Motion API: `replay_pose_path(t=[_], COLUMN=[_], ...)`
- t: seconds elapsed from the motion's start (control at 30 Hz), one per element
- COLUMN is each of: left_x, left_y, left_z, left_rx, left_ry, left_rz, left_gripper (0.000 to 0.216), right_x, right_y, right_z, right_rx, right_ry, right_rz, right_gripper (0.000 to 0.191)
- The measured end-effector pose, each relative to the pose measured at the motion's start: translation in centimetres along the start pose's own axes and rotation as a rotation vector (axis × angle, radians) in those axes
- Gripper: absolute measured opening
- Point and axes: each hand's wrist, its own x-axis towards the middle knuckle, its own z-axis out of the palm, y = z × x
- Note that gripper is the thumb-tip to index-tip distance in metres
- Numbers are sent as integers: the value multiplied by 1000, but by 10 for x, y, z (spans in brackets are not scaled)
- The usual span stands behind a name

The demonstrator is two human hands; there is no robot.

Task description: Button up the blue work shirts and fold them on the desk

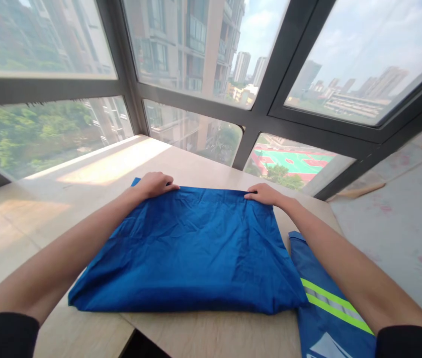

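Observation:
A bright blue garment (196,243) lies folded on the pale windowsill ledge, its surface lightly creased. Its far edge is a straight band, and a thick fold runs along the near side. My left hand (155,185) grips the far edge near the left corner, fingers curled and thumb pointing inward. At the right end of the same edge, my right hand (263,194) pinches the cloth between thumb and fingers. The underside of the garment is hidden.
A second blue garment (313,271) with yellow-green and silver reflective stripes and a white print lies at the right, partly under my right forearm. Dark window frames (196,107) bound the pale ledge (95,174). A patterned wall (404,223) stands at the right.

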Motion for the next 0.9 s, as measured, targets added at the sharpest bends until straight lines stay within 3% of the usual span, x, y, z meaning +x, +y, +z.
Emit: replay_pose_path(t=[0.13,0.23,0.43,0.6,0.7,0.8,0.9], left_x=[31,38,34,42,42,34,24], left_y=[2,1,-9,-11,-3,20,55], left_z=[36,57,63,70,82,89,88], left_rx=[-21,-71,-152,-172,-173,-173,-190], left_ry=[-91,-107,113,183,215,295,318], left_rz=[-47,-53,-186,-416,-391,-299,-129], left_gripper=[57,55,58,54,49,48,51], right_x=[28,31,30,43,45,42,39], right_y=[16,24,39,33,21,3,-23], right_z=[38,61,64,70,85,100,114], right_rx=[-42,-33,32,-199,-252,-286,-261], right_ry=[-32,-37,119,120,175,350,472], right_rz=[60,70,105,274,324,358,247], right_gripper=[31,31,37,33,30,33,37])
